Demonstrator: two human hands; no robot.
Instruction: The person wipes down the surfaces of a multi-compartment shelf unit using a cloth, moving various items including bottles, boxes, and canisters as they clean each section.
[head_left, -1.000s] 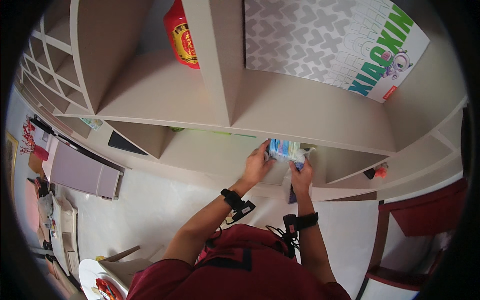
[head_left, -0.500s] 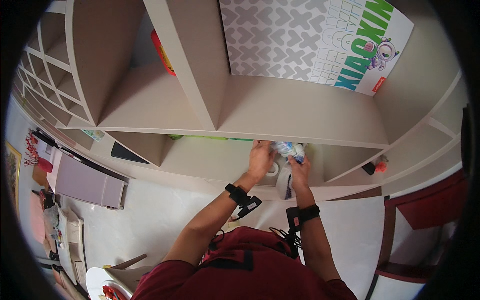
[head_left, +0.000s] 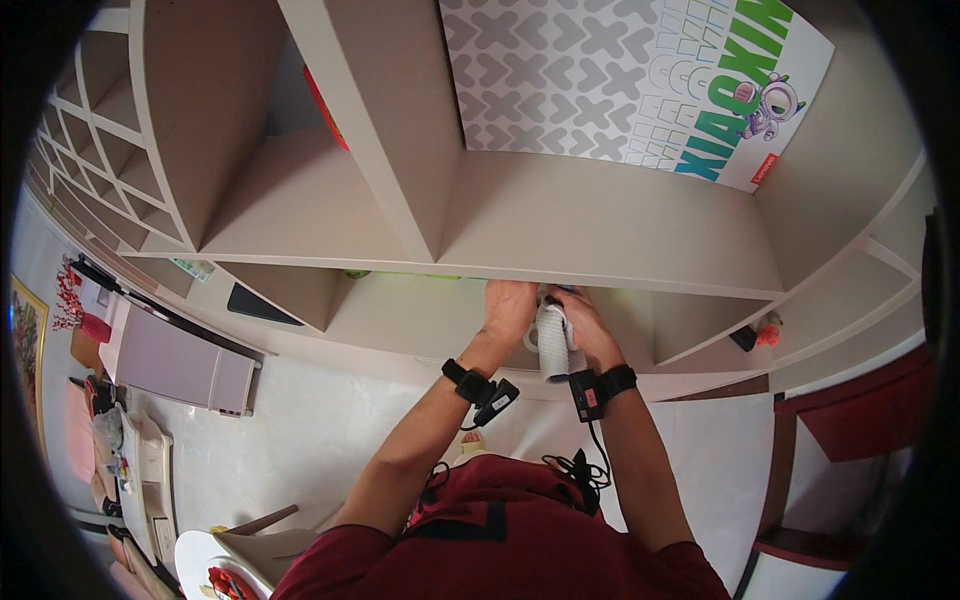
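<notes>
Both my hands reach into the low shelf compartment, close together below the shelf board's front edge. My right hand (head_left: 592, 332) is closed on a white, dimpled, sleeve-like thing (head_left: 553, 342) that hangs down with a dark lower end; it may be a sock or a wrap, I cannot tell. My left hand (head_left: 510, 310) is curled right beside its top; the fingertips and what they may hold are hidden at the shelf edge. Between my left hand and the dimpled thing shows part of a white ring (head_left: 531, 338), like a tape roll.
A shelf board (head_left: 480, 270) runs just above my hands. A large printed white box (head_left: 560, 90) stands in the upper compartment. A dark flat object (head_left: 262, 304) lies to the left, a small black object (head_left: 742, 338) to the right. A chair (head_left: 270, 548) stands behind at lower left.
The blue-and-white plastic bundle between my hands has gone mostly out of sight. The white dimpled thing has turned and shows more fully. My right hand has shifted slightly left and rotated.
</notes>
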